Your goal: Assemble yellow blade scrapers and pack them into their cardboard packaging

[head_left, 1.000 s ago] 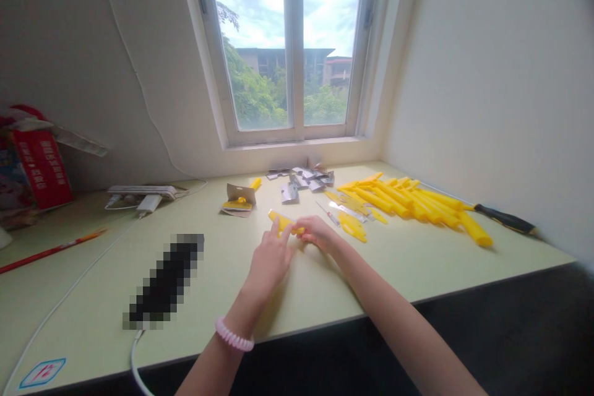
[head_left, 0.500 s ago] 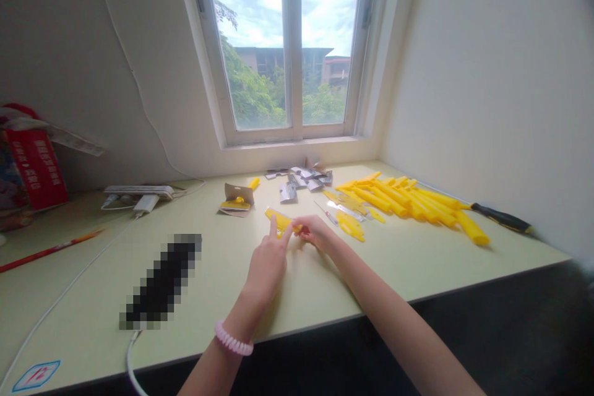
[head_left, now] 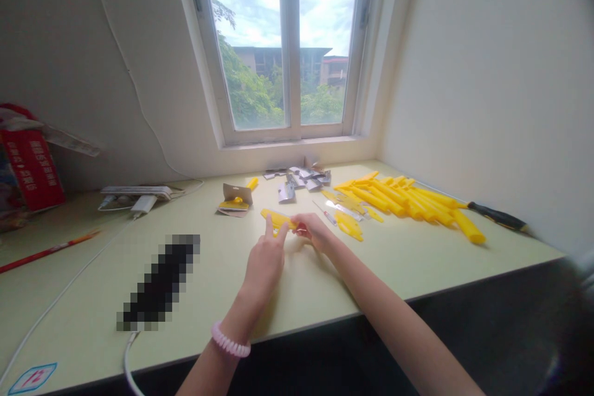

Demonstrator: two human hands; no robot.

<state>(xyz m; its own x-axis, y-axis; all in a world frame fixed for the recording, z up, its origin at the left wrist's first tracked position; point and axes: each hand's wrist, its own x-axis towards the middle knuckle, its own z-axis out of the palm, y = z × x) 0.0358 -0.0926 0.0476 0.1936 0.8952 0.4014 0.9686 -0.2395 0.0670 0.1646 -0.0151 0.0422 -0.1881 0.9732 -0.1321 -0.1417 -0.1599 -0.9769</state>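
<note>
yellow scraper (head_left: 275,218) pinched at its end in a narrow right hand (head_left: 314,230) grip, left hand (head_left: 264,269) beside it

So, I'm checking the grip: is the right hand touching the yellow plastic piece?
Touching: the head view shows the right hand with its fingertips against the end of the yellow plastic piece.

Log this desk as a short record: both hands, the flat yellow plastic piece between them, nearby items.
right hand: holds one end of the flat yellow plastic piece
left hand: two fingers raised beside the piece
left wrist: pink coiled band
nearby: pile of long yellow plastic handles; heap of small silver metal parts
surface: pale green desk
</note>
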